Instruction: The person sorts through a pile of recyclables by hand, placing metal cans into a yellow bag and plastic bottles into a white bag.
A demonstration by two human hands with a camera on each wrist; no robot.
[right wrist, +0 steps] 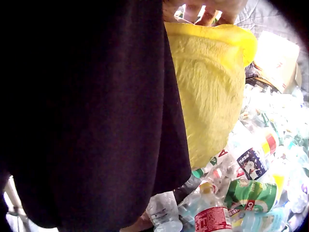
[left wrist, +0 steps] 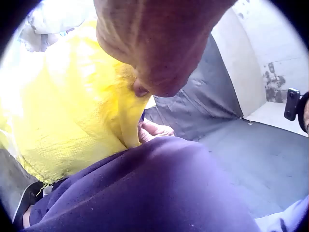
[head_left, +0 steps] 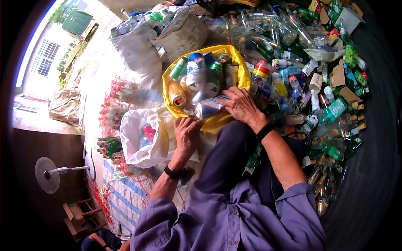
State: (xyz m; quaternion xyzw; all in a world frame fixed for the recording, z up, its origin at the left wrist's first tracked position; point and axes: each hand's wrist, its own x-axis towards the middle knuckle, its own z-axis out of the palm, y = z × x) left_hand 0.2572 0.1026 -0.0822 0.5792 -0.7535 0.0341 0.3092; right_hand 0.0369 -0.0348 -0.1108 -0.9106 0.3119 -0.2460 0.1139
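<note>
Bottle heap (head_left: pixel 322 96) sprawls beyond & to the R of the grip. Yellow sack (head_left: pixel 242 69), mouth open, stuffed w/ cans (head_left: pixel 196 75), sits right at both hands. White bag (head_left: pixel 136 144) slumps just L of the L hand (head_left: pixel 187 133), which pinches the sack's near rim, cloth folded betw. thumb & fingers. R hand (head_left: pixel 241 104) lies over a silver can (head_left: pixel 208 108) at that rim; gripping can or cloth, can't tell. Looks like filling stage, sack nearly full. Next move prob. needs rim held taut & the can pushed down in.
</note>
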